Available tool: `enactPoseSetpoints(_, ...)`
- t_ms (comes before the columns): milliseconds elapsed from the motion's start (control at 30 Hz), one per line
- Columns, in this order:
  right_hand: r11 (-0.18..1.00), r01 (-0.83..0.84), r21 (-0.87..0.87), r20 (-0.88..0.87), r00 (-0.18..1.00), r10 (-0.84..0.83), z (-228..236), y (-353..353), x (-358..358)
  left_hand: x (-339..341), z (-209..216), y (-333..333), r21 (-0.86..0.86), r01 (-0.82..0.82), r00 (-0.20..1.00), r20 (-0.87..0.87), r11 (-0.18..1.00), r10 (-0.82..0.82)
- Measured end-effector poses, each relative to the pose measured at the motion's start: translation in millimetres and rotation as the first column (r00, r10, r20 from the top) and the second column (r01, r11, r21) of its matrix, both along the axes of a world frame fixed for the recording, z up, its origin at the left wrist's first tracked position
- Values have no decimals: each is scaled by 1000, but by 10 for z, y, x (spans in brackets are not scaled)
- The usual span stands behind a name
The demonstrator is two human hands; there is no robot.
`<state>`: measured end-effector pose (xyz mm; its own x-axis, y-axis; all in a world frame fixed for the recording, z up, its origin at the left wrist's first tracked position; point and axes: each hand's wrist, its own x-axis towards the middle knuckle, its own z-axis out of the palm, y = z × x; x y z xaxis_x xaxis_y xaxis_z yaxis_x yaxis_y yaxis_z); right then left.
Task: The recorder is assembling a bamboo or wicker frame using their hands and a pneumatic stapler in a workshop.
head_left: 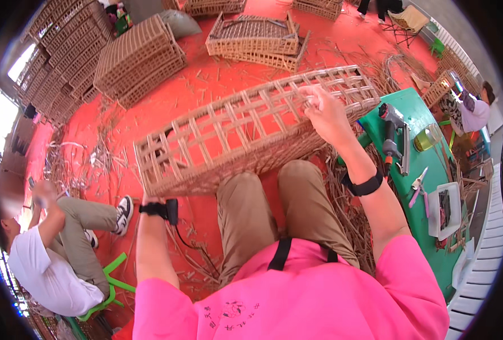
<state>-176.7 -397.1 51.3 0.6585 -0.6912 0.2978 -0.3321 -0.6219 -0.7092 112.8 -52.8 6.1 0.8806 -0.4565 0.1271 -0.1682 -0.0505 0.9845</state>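
A long brown wicker basket [263, 152] is held slantwise in front of my knees, its left end lower than its right. Its upward-facing side is an open lattice of flat strips, and the side toward me is woven closely. My right hand [326, 116] is on the lattice right of the middle, fingers curled and pinched together at the strips. The exact strip between the fingertips is hard to make out. At the basket's lower left corner is my left hand [151, 198], almost wholly hidden behind the basket, so its fingers do not show.
On the green table [402, 105] to the right lie an air stapler [392, 133], pink-handled scissors [417, 186], a yellowish glass cup [427, 137] and a white plastic box [445, 212]. A seated co-worker [47, 255] is at left. Wicker baskets [141, 59] and strip scraps lie on the red floor.
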Motion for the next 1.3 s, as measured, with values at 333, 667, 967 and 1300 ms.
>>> enactPoseSetpoints(333, 970, -41, -240, -18, 999, 38, 49, 266, -72, -549, 737, 12, 5, -254, 781, 591, 967, 202)
enactPoseSetpoints(667, 989, -109, -99, 20, 994, 111, 164, 588, -366, -1815, 407, -1223, 257, 141, 520, 803, 956, -292)
enactPoseSetpoints(967, 822, -242, -516, -17, 962, 272, 168, 656, -485, -1875, 344, -1291, 336, 115, 553, 760, 935, -341)
enactPoseSetpoints(1300, 730, -334, -596, -183, 942, 282, 165, 610, -347, -1839, 378, -1434, 294, 137, 409, 853, 946, -324)
